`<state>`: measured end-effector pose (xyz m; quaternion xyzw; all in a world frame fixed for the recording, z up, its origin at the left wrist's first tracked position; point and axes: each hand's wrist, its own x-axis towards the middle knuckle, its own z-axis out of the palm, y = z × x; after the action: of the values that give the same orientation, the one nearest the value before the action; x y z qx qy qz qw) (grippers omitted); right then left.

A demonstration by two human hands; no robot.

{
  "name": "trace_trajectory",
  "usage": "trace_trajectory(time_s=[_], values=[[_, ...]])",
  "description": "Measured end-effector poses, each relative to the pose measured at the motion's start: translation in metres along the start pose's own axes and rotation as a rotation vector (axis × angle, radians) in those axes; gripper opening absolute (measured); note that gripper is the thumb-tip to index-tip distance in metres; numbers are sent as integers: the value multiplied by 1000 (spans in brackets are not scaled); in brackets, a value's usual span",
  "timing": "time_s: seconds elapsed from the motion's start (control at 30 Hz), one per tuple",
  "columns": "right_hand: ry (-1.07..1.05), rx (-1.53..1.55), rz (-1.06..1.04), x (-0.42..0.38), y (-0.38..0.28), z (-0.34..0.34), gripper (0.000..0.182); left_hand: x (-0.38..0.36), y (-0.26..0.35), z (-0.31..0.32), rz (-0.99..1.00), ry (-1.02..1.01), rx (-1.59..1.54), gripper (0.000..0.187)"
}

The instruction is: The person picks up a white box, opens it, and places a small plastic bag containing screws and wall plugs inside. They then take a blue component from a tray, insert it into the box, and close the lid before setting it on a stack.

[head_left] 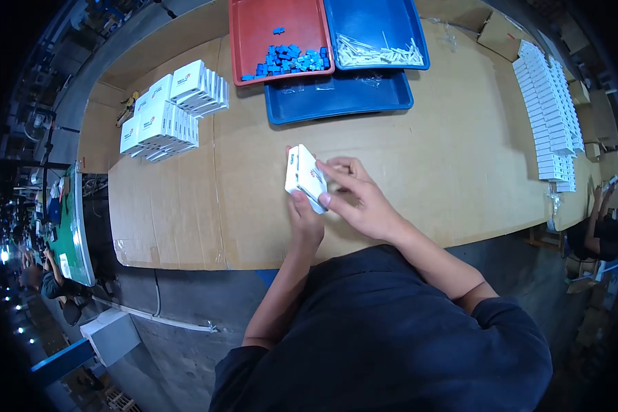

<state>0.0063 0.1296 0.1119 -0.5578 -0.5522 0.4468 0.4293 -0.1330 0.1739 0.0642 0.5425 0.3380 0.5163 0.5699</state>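
A small white box (309, 173) with a printed logo is held over the cardboard-covered table, tilted. My left hand (305, 216) grips it from below and along its left side. On its right side, the fingers and thumb of my right hand (360, 199) touch the face and lower edge. A thin dark gap runs along the lower edge of the box; whether its lid is raised cannot be made out. Beyond the hands lies an empty-looking blue tray (336, 110), partly under a red tray (281, 20) of blue pieces and another blue tray (374, 20) of white sticks.
Stacked white boxes (161, 120) stand on the table's left side, with more in long rows (546, 113) at the right. A cardboard box (501, 34) sits at the back right. People work at the far left (51, 275) and far right (601, 233).
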Motion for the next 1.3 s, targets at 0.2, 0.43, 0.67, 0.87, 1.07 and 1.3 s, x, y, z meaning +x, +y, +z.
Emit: trace_trajectory(time_s=[0.2,0.43,0.67,0.87,1.07,1.3], values=[[-88,-422,-490,8,5,-36,80,-1,35,19,-640,-65,-474,76],[13,-468,-778,10,22,-40,80,-13,42,30,-723,-108,-576,72],[57,-453,-896,13,30,-37,79,-13,40,28,-732,-150,-541,72],[47,-414,-895,13,34,-38,82,-10,43,29,-715,-147,-497,73],[158,209,-325,11,25,-20,72,-17,-2,18,-327,-262,-95,67],[78,192,-256,6,33,-17,62,-5,12,22,-359,-3,-190,66]])
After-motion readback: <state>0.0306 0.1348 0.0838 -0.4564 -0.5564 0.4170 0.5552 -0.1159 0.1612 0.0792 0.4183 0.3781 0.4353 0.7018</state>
